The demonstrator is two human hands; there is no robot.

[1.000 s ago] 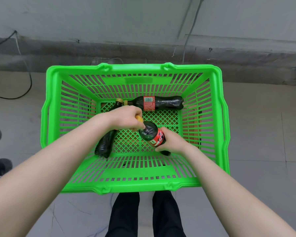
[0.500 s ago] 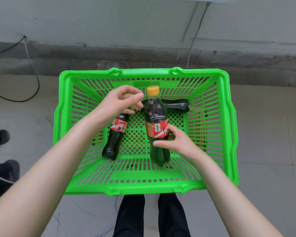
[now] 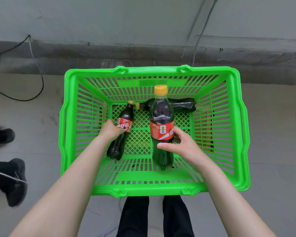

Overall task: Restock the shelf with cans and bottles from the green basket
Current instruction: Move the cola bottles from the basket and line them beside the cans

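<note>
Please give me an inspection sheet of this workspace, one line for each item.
Surface: grey tiled floor; green basket stands on it.
Job's things: upright bottle, left lying bottle, rear lying bottle, all in the basket.
Clutter: nothing seen.
Grips: left hand grips the left lying bottle; right hand holds the upright bottle.
Cables: black cable on the floor, left; thin wires on the wall.
Surroundings: grey wall; dark shoes at left.

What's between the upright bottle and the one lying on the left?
Only bare basket floor separates the lying bottle from the upright bottle, as the head view shows.
</note>
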